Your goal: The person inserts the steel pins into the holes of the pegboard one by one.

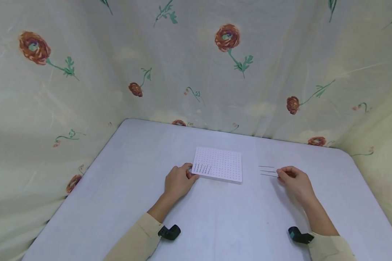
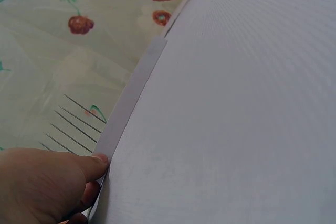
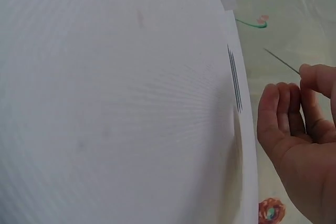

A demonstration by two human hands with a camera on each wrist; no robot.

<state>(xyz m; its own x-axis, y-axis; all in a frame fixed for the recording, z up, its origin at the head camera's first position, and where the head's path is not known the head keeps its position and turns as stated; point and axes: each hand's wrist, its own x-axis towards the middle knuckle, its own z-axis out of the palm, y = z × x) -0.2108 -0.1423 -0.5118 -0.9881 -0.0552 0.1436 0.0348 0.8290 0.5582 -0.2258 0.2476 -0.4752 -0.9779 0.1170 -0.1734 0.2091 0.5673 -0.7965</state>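
The left hand (image 1: 179, 180) grips the perforated board (image 1: 225, 162) at its eight o'clock corner, thumb and fingers pinched on the edge; the right hand (image 1: 295, 183) pinches a held pin (image 3: 281, 61) between thumb and forefinger, its other fingers loosely curled. From the right hand, the perforated board lies towards ten o'clock, well apart across a stretch of table (image 1: 235, 214), so the left hand is the nearer, touching it. The held pin's long axis slants from the fingertips towards ten o'clock in the right wrist view. Just beside those fingertips, loose pins (image 3: 234, 77) lie parallel, running roughly nine to three in the head view, their exact number hard to tell. Standing pins (image 2: 76, 126) rise in a row near the perforated board's eight o'clock corner
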